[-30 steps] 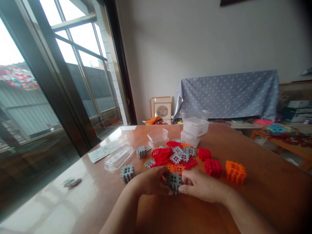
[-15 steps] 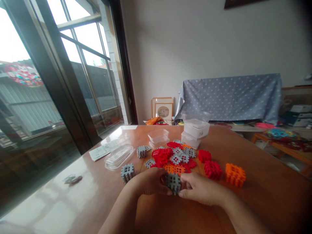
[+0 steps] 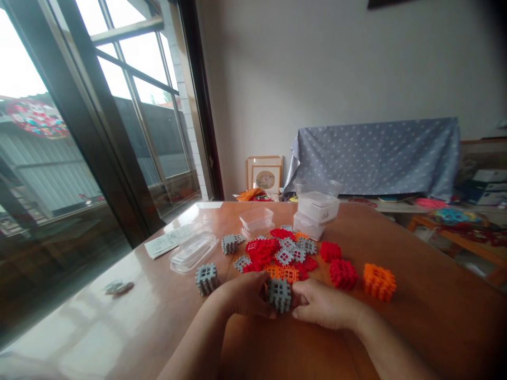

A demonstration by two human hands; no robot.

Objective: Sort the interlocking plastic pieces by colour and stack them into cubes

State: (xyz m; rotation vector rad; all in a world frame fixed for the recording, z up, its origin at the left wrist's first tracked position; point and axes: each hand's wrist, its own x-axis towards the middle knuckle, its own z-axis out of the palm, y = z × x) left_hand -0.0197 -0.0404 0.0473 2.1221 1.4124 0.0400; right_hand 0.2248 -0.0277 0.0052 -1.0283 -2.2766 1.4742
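Observation:
A stack of grey plastic lattice tiles point(image 3: 279, 295) stands on the table close in front of me, its notched edges lined up. My left hand point(image 3: 250, 294) grips its left side, fingers curled behind and thumb at the lower front. From the other side my right hand point(image 3: 322, 303) holds it, index finger and thumb at its right edge. Just behind the stack lie loose orange tiles point(image 3: 290, 273). Beyond them spreads a heap of red tiles point(image 3: 263, 252) and loose grey tiles point(image 3: 284, 256).
Grey stacks point(image 3: 206, 278) stand at left; red stacks point(image 3: 343, 273) and an orange stack point(image 3: 379, 282) at right. Clear lids point(image 3: 193, 253), an instruction sheet point(image 3: 166, 243), a clear tray point(image 3: 256, 220) and stacked white containers point(image 3: 318, 208) lie farther back. A small plastic packet point(image 3: 118, 287) is far left.
My right fingers have loosened slightly at the stack's right edge. Both hands and the grey stack stay in nearly the same place; the view has shifted a little.

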